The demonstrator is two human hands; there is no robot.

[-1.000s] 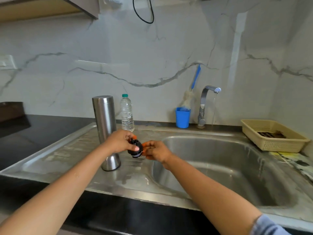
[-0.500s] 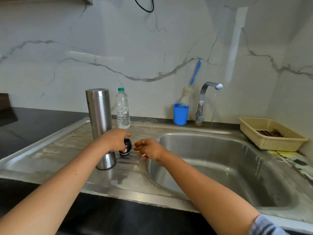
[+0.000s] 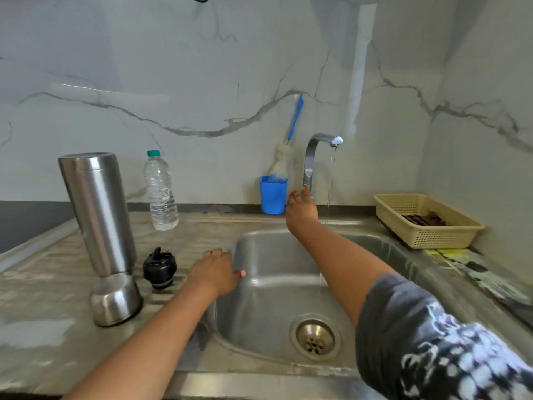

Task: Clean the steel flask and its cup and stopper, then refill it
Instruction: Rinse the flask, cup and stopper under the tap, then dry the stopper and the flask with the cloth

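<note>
The sink [image 3: 375,255] is the biggest thing here. A thin stream runs into the basin from the tap [image 3: 313,151], and the drain looks open, so nothing's pooling. My left hand [image 3: 215,269] lies on the basin's near-left rim, fingers relaxed and holding nothing. The right hand [image 3: 301,210] is up at the tap's stem, fingers stretched toward it. I can't tell if they've got hold.

The steel flask [image 3: 98,215] stands tilted on the drainboard, left of the basin. The rounded piece at its foot looks like the cup [image 3: 115,301]. It's rigid and likely slick when wet, so I'd wrap 1 hand round mid-body.

The cream basket [image 3: 418,235] on the right holds something dark. The capped plastic bottle [image 3: 160,192] seems to have water in it, but the level's unclear. The blue tumbler [image 3: 272,197] holds a bottle brush [image 3: 295,119].

The black stopper [image 3: 159,268] sits just beside the flask. It's small and light, so I'd pinch it by the sides.
</note>
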